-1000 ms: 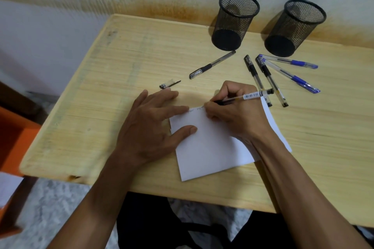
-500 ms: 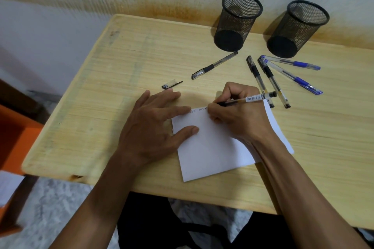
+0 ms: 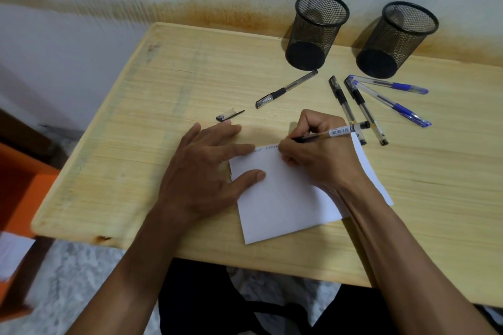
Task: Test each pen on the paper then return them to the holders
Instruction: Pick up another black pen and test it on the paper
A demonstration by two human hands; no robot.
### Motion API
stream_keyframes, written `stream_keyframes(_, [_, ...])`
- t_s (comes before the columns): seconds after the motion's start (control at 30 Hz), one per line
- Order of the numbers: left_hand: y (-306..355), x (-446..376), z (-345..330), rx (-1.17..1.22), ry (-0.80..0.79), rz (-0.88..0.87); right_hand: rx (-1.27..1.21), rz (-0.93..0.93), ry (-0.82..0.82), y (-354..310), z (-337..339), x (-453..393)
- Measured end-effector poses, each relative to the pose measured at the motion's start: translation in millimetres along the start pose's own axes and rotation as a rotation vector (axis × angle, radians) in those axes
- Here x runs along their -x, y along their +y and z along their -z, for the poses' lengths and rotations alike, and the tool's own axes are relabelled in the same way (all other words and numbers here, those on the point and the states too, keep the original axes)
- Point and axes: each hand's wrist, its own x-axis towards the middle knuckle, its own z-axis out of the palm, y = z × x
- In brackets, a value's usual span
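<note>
My right hand (image 3: pixel 318 155) grips a clear black-ink pen (image 3: pixel 337 132) with its tip on the top edge of the white paper (image 3: pixel 283 204), beside small handwriting. My left hand (image 3: pixel 201 174) lies flat, fingers pressing the paper's left edge. A loose pen cap (image 3: pixel 228 115) lies above my left hand. One capped black pen (image 3: pixel 285 89) lies near the left mesh holder (image 3: pixel 315 31). Two black pens (image 3: pixel 353 106) and two blue pens (image 3: pixel 394 95) lie below the right mesh holder (image 3: pixel 394 38). No pens stand in either holder.
The light wooden table (image 3: pixel 163 106) stands against a stained white wall. An orange piece of furniture (image 3: pixel 19 187) is at the left, below table height. Bare table surface lies to the left and at the right of the paper.
My right hand has kept writing along the paper's top edge, shifting slightly rightward. My left hand still presses the paper. The camera view drifted a little.
</note>
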Motion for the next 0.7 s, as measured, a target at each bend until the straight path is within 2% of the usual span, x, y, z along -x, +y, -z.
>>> stream_keyframes(0.1, [1,0,0,0.003,0.001,0.004,0.067,0.017,0.027,2,0,0])
stream_keyframes(0.17, [1,-1,0,-0.005,-0.003,0.0,0.015,0.0,0.042,2,1,0])
stream_keyframes(0.3, [-1,-1,0,-0.031,-0.009,-0.003,-0.186,-0.077,0.106,-1,9,-5])
stream_keyframes(0.53, [0,-3,2,-0.065,-0.015,0.005,-0.569,-0.218,0.123,-10,20,-5])
stream_keyframes(0.7, [4,2,3,-0.036,-0.025,0.049,-0.783,-0.271,0.054,-9,30,-4])
